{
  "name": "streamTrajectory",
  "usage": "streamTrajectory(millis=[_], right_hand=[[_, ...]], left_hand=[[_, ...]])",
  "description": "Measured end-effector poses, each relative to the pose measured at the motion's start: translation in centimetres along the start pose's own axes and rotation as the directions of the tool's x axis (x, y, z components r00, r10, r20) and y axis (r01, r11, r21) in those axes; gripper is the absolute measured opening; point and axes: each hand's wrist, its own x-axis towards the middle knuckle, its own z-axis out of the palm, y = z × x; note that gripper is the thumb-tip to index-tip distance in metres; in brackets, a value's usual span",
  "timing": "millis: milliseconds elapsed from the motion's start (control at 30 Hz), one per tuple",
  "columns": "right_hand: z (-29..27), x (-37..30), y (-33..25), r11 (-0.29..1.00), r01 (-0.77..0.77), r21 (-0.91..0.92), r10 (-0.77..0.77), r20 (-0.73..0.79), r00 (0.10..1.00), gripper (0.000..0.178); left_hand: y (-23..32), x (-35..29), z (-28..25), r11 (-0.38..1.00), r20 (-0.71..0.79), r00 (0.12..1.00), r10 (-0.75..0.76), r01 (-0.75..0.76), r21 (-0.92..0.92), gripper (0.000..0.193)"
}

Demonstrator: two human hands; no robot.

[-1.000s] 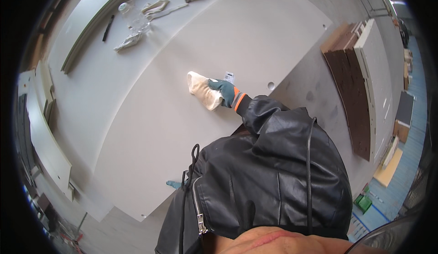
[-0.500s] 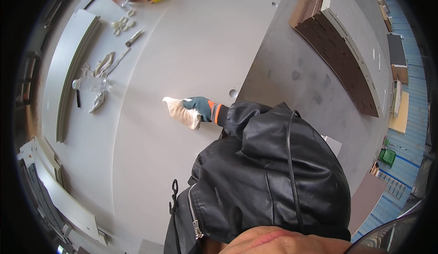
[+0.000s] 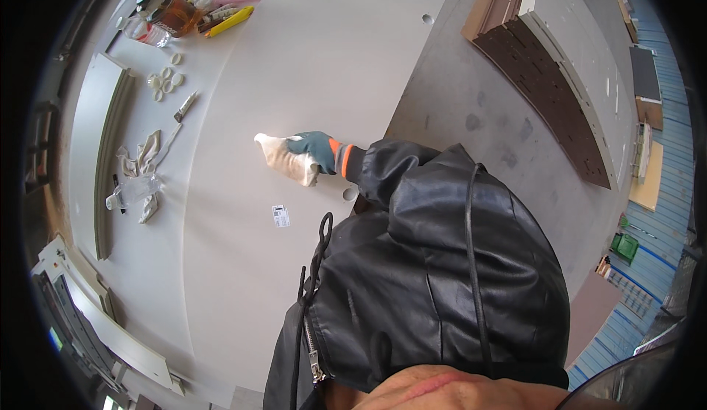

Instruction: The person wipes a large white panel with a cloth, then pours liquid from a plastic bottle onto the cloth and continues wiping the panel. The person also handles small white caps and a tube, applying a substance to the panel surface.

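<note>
glossy black jacket (image 3: 442,263) is worn | silver zip (image 3: 315,355) is fitted | black cords (image 3: 469,240) are hung either side of zip | teal right glove (image 3: 317,149) is cuffed orange-grey

On the pale panel (image 3: 243,285), the white label (image 3: 280,216) bears small print, the amber jug (image 3: 179,18) also; we cannot read them.

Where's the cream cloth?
Head view, left of centre: the cream cloth is in the gloved right hand, over the pale panel, above the white label in the picture.
</note>
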Motion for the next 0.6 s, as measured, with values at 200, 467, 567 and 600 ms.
streamTrajectory(millis=[200, 467, 567, 600], right_hand=[[-0.1, 0.7, -2.1, 0.999, -0.036, 0.015, 0.035, 0.026, 0.999, 0.035], [-2.0, 0.6, -4.0, 0.998, -0.052, 0.025, 0.053, -0.041, 0.998, 0.036], [-3.4, 0.9, -4.3, 1.000, -0.004, 0.004, 0.004, -0.066, 0.998, 0.038], [-3.9, 0.9, -4.4, 1.000, -0.006, -0.023, 0.004, -0.075, 0.997, 0.037]], left_hand=[[0.9, -1.5, 0.7, 0.999, -0.029, 1.000, 0.003, -0.002, 0.033, 0.059], [1.5, -2.9, 1.4, 0.998, -0.064, 0.998, 0.005, 0.000, 0.066, 0.059], [1.5, -3.1, 1.6, 0.998, -0.073, 0.997, 0.010, -0.005, 0.064, 0.059], [1.5, -3.1, 1.5, 0.998, -0.076, 0.997, 0.008, -0.003, 0.063, 0.059]])
